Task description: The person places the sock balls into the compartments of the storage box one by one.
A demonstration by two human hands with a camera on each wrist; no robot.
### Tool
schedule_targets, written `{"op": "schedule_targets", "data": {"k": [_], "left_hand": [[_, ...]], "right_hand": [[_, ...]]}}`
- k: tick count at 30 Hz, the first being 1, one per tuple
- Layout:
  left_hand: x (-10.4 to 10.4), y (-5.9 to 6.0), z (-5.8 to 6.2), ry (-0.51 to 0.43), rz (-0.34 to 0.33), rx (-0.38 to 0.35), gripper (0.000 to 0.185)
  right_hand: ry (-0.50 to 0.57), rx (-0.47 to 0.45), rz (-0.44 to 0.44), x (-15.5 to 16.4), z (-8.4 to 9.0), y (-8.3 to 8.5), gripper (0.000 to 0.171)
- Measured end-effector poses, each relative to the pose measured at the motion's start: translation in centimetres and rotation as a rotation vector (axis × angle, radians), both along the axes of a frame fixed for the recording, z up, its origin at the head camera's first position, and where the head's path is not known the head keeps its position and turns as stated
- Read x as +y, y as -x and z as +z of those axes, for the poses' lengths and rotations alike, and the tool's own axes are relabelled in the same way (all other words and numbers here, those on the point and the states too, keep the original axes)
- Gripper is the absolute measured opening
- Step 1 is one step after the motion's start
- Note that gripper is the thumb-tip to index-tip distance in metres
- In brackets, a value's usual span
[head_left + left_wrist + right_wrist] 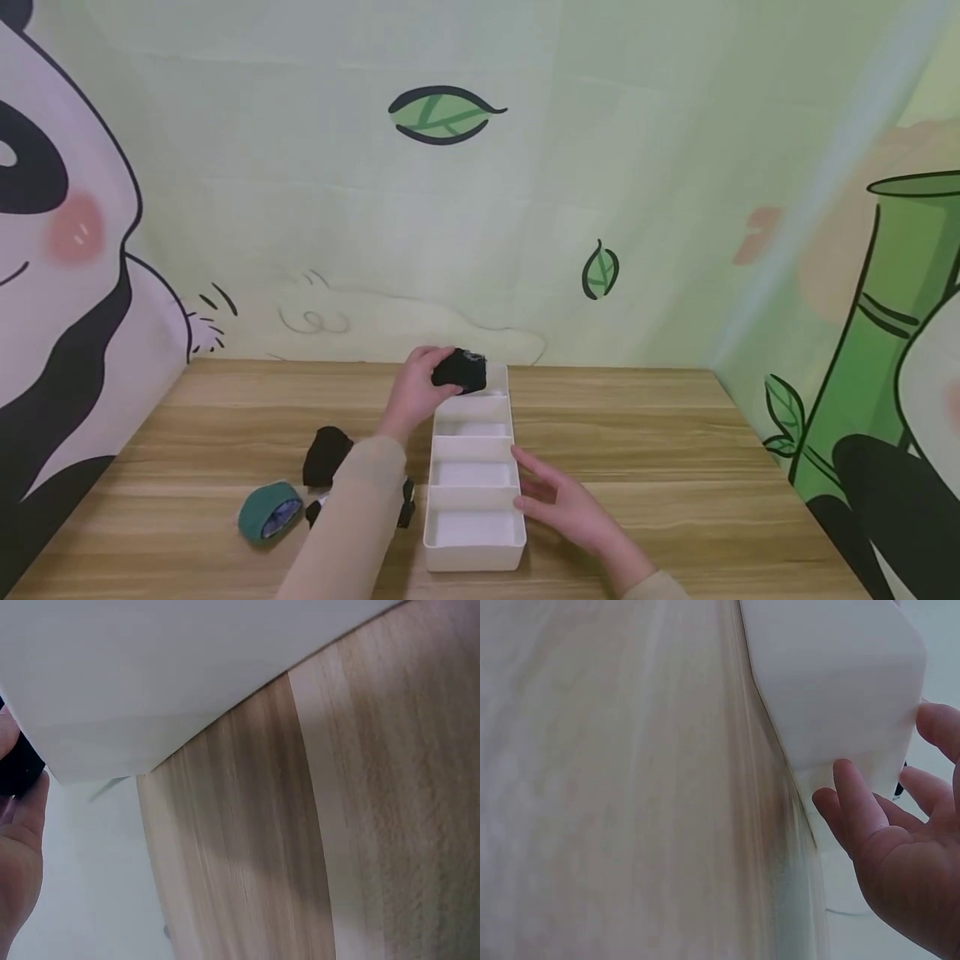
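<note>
- Left of the box, a rounded teal fabric bundle with a blue-purple inside (262, 512) lies near a rolled black fabric bundle (327, 457).
- The beige left sleeve (348, 517) crosses in front of further black and pale pieces, partly hiding them.
- The long white plastic box (476, 558) is divided crosswise; its three nearer compartments show their white floors.
- The left hand (414, 392) pinches a folded black fabric piece (461, 372) at the farthest compartment; whether it touches the rim, I cannot tell.
- The right hand (566, 508), fingers loosely extended, touches the box's right side, gripping nothing.
- The wood-grain table (615, 425) extends rightward; its back edge meets the printed green backdrop (300, 167).
</note>
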State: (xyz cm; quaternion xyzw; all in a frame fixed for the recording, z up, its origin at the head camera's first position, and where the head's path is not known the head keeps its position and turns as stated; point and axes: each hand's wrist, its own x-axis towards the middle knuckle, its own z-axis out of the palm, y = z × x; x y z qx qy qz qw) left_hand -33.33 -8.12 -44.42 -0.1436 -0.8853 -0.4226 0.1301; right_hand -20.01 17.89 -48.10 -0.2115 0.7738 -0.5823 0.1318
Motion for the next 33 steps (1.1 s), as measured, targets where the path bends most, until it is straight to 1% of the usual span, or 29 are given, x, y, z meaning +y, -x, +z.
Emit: {"op": "schedule_targets", "data": {"k": [6, 9, 13, 18, 22, 25, 28, 30, 33], "left_hand": [[0.08, 0.09, 0.23, 0.023, 0.005, -0.015, 0.061], [0.2, 0.12, 0.29, 0.04, 0.0, -0.007, 0.061], [0.38, 0.2, 0.18, 0.066, -0.004, -0.002, 0.061], [0.55, 0.32, 0.03, 0.073, -0.006, -0.002, 0.061], [0.48, 0.27, -0.04, 0.05, -0.005, -0.018, 0.061], [0.37, 0.27, -0.12, 0.055, -0.014, -0.024, 0.057], [0.27, 0.1, -0.16, 0.029, -0.042, -0.046, 0.051], [0.22, -0.02, -0.23, -0.006, -0.061, -0.066, 0.048], [0.16, -0.27, -0.26, -0.053, -0.069, -0.099, 0.047]], "right_hand": [[0.007, 0.002, 0.004, -0.11, 0.08, -0.06, 0.068], [0.014, -0.002, 0.006, -0.12, 0.04, -0.06, 0.067], [0.02, -0.004, 0.008, -0.09, -0.02, -0.06, 0.068], [0.028, -0.004, 0.011, -0.07, -0.09, 0.0, 0.068], [0.03, -0.007, 0.015, -0.1, -0.15, -0.01, 0.068], [0.027, -0.006, 0.015, -0.13, -0.16, -0.02, 0.068], [0.025, -0.006, 0.011, -0.11, -0.17, -0.02, 0.068], [0.022, -0.008, 0.008, -0.09, -0.2, -0.01, 0.068], [0.027, -0.011, 0.006, -0.05, -0.22, 0.03, 0.069]]}}
